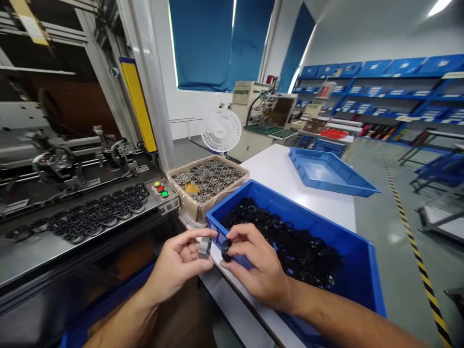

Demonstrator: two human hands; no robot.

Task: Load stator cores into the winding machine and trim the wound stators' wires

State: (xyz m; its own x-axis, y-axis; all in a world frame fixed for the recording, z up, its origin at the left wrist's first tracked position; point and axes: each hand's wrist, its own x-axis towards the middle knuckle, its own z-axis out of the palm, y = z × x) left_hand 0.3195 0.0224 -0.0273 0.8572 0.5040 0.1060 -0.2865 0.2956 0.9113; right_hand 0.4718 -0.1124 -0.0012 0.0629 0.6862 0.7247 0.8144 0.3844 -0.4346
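Between the thumb and fingers of my left hand is a small grey metal ring. My right hand pinches a small black ring-shaped part, partly covered by the fingers. The two parts are close together but apart, above the front edge of the white table. Beside my right hand stands a deep blue bin, holding a heap of black ring-shaped parts. Behind my hands, a lined box is filled with grey metal rings and a yellow piece.
At left, a machine bench carries rows of dark rings beside a button box and a yellow upright bar. A blue tray lies on the table's far side. A white fan stands behind the box.
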